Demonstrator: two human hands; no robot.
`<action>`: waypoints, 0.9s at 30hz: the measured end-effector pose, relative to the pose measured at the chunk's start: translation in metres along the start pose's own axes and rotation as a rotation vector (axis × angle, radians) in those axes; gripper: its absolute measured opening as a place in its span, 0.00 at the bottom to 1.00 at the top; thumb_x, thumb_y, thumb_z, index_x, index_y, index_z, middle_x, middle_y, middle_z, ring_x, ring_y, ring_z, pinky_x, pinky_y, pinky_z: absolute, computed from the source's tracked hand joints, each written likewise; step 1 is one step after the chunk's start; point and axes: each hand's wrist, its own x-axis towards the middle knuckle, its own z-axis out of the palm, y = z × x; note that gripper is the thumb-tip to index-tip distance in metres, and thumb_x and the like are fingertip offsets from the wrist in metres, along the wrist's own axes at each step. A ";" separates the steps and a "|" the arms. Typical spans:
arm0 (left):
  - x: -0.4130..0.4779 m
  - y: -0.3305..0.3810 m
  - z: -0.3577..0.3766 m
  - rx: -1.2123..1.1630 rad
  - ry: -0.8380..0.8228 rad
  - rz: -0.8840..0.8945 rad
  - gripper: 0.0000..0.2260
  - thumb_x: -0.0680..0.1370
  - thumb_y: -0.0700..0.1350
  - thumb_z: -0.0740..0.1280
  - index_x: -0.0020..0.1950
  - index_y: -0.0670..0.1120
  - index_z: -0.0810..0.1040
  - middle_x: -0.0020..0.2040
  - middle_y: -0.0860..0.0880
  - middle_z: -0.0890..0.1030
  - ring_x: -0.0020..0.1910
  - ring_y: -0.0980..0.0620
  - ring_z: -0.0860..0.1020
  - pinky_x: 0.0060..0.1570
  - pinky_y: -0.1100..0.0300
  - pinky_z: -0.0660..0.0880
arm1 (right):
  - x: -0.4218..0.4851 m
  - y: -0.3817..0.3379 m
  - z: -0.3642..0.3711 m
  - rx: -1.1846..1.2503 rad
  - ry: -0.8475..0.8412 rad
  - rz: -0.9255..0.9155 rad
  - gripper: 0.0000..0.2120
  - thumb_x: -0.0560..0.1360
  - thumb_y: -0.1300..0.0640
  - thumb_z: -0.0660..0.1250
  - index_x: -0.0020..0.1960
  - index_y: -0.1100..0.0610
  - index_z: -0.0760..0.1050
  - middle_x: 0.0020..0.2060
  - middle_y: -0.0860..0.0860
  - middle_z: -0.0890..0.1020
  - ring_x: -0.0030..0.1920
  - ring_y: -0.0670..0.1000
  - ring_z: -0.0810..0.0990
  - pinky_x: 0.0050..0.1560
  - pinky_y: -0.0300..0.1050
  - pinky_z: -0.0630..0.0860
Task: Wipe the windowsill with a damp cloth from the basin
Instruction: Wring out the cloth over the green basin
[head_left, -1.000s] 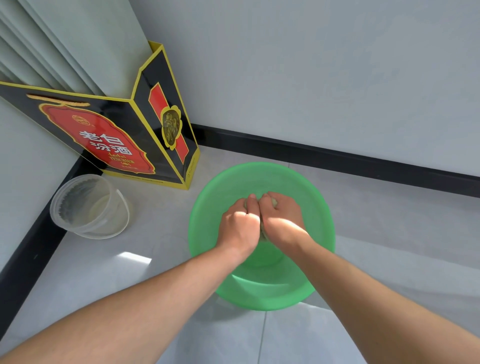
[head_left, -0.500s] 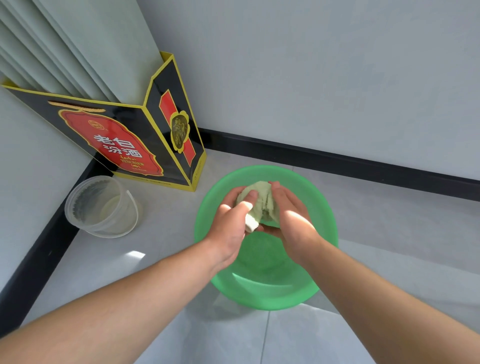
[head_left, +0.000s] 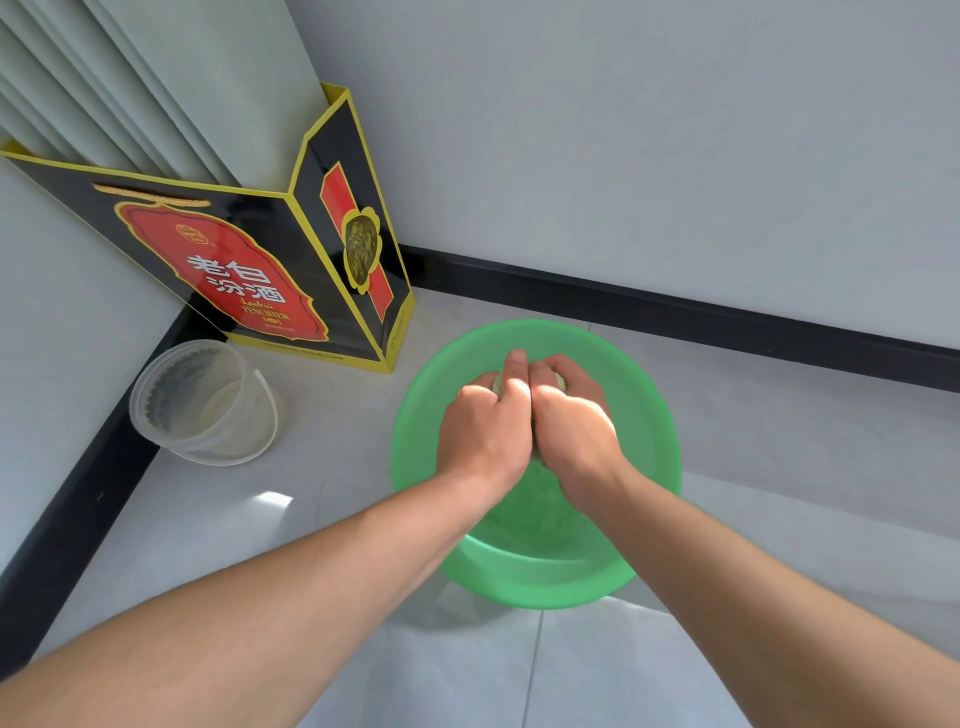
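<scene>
Over the basin (head_left: 649, 405), near the floor's (head_left: 332, 467) far-left corner, left hand (head_left: 485, 431) and right hand (head_left: 574, 431) both clench the bunched cloth (head_left: 497, 383); its long axis is hidden.

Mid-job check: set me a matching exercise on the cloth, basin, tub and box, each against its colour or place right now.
1. cloth
2. basin
3. tub
4. box

a. black and red, by the wall corner
b. green, right of the tub
c. gripped by left hand and right hand
d. clear, left of the basin

Pairs: 1-c, 2-b, 3-d, 4-a
</scene>
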 end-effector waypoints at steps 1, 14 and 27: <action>-0.001 -0.003 0.001 0.004 -0.004 -0.008 0.20 0.80 0.59 0.56 0.49 0.47 0.82 0.49 0.45 0.84 0.52 0.43 0.80 0.56 0.48 0.75 | 0.000 0.002 0.000 0.008 0.002 0.014 0.05 0.75 0.53 0.64 0.42 0.53 0.73 0.29 0.47 0.77 0.29 0.50 0.73 0.31 0.41 0.69; -0.002 -0.028 0.020 -0.154 0.046 -0.166 0.12 0.77 0.45 0.61 0.35 0.44 0.75 0.34 0.47 0.78 0.39 0.42 0.76 0.40 0.52 0.70 | 0.000 0.025 0.013 0.125 0.092 0.159 0.12 0.73 0.64 0.64 0.36 0.60 0.62 0.33 0.53 0.66 0.38 0.51 0.63 0.38 0.49 0.60; 0.011 -0.015 0.013 -0.056 -0.017 -0.100 0.26 0.71 0.67 0.55 0.44 0.48 0.82 0.46 0.46 0.84 0.47 0.43 0.81 0.50 0.48 0.78 | 0.001 0.016 0.005 -0.097 0.068 0.046 0.15 0.79 0.46 0.63 0.41 0.56 0.74 0.35 0.53 0.80 0.34 0.53 0.75 0.37 0.44 0.71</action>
